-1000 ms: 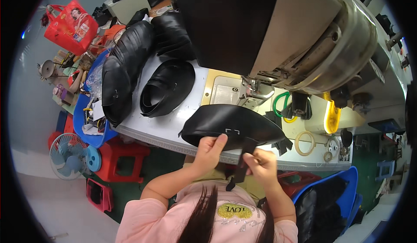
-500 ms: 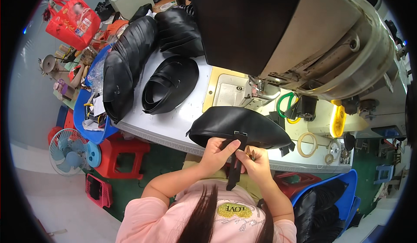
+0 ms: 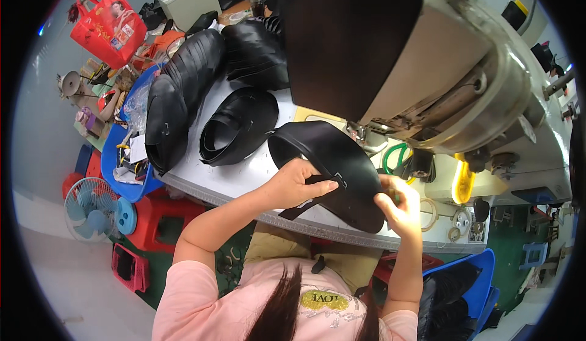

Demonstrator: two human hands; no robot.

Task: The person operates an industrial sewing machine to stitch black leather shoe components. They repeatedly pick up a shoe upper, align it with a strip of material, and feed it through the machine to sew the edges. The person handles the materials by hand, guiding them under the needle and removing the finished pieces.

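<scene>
head view: hands (image 3: 348, 194) gripping black piece (image 3: 332, 158)

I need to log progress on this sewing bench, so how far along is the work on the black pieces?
Looks done, possibly: a long stack of black pieces and a curled black bundle lie on the white table. In hand: the left hand and right hand hold one curved black piece with a small strap and metal buckle, in front of the sewing machine. Whether anything is left cannot be told.
</scene>
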